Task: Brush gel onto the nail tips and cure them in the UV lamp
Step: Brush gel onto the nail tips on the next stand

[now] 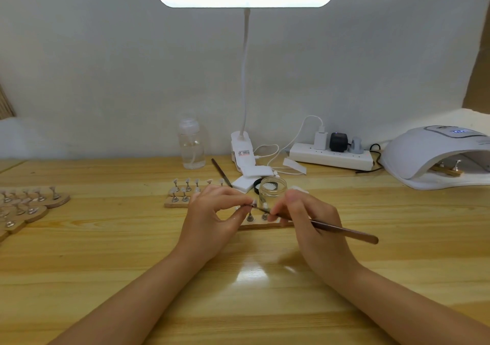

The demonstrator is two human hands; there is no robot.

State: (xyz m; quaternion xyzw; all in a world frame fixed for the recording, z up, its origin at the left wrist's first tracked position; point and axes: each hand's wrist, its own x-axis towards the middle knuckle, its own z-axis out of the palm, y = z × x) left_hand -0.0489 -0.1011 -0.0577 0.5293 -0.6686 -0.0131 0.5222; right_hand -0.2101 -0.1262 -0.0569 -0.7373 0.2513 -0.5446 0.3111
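Wooden holder strip [254,225] lay on the table [106,252], largely hidden behind both hands, only two of its metal stands showing. Left hand [212,217] was curled, fingertips pinching a small nail tip [254,203] (shape hard to make out). Right hand [305,217] gripped a brush [344,231], its bristle end touching that tip. Glass jar [273,191] stood just behind. UV lamp [434,156] sat far right, cut off by the frame edge, another strip inside.

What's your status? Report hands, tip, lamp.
Left hand pinches nail tip; right hand holds brush on it. UV lamp already holds a strip. Jar close behind.
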